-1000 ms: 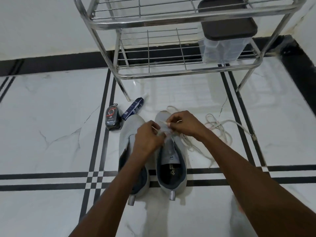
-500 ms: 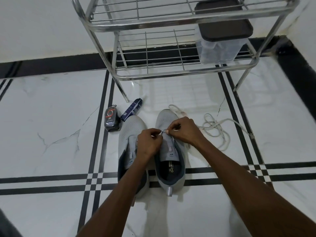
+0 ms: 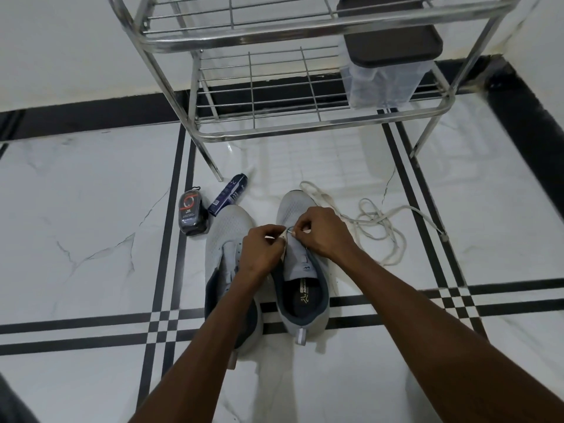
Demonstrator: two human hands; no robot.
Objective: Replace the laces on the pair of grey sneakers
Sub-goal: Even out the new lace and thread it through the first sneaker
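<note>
left sneaker (image 3: 227, 239) partly under left forearm; rack (image 3: 305, 35) top cut off; bottle (image 3: 227, 195) print too small to read

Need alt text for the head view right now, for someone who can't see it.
Both hands, left and right, pinch a white lace over the right grey sneaker; the rest trails on the floor. The left sneaker lies alongside, below a metal rack.
</note>
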